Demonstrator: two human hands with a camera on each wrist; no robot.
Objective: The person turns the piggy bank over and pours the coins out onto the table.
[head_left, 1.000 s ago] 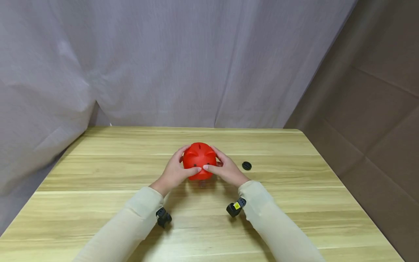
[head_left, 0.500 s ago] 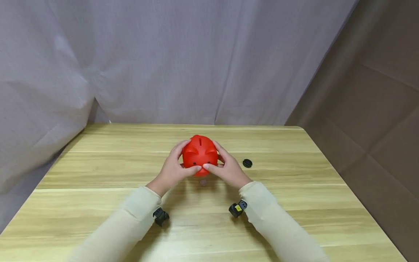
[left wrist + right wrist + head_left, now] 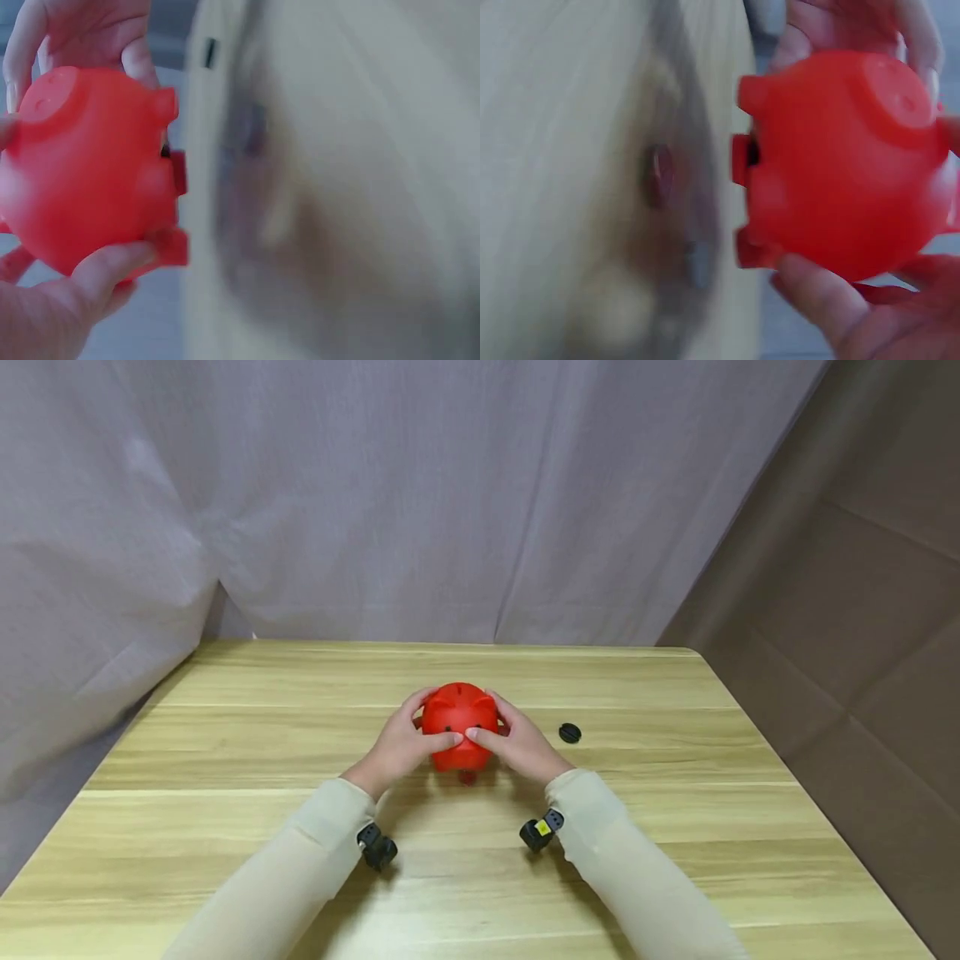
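The head view looks forward and down over the table [image 3: 675,827] from above. Each wrist view sits very close, facing sideways across it; both share the pig [image 3: 90,165].

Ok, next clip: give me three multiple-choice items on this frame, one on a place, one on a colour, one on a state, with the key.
1. Where does the small black cap lie?
A. on the wooden table, to the right of the hands
B. on top of the piggy bank
C. in the left hand

2. What colour is the piggy bank?
A. blue
B. red
C. yellow

3. How is the piggy bank held?
A. by the left hand alone
B. it stands untouched
C. between the left hand and the right hand

Key: 1 A, the cap lies apart on the tabletop; 2 B, red in all three views; 3 C, fingers of both hands wrap round its sides.
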